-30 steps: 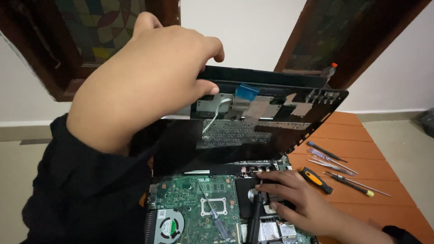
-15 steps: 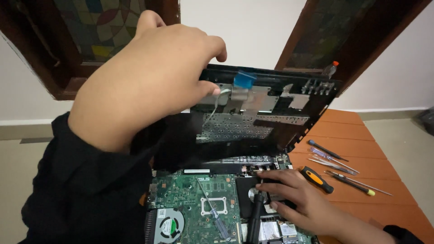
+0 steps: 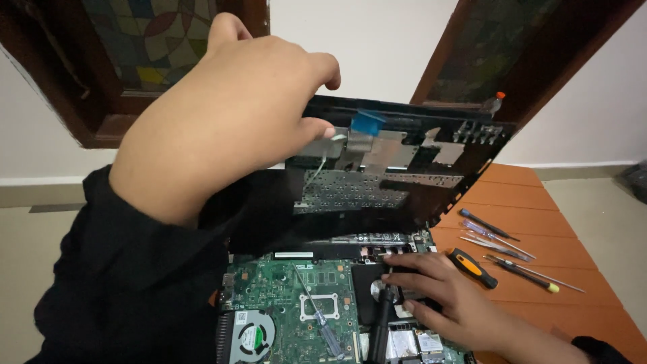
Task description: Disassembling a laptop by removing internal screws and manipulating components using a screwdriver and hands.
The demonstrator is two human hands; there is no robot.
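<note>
Wooden table; left hand lifts keyboard panel, right hand flat.

Both hands are bare, with no gloves and no rings. The left hand comes out of a long black sleeve that looks soft and loose. The right hand has a bit of black cuff too.

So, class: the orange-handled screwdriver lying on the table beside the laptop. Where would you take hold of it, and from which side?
Grip the orange-handled screwdriver by its thick orange-and-black handle, coming from above. It lies flat on the wooden table, the handle is its bulkiest part, and the space over it looks free. The right hand rests on the laptop base beside it.
</note>
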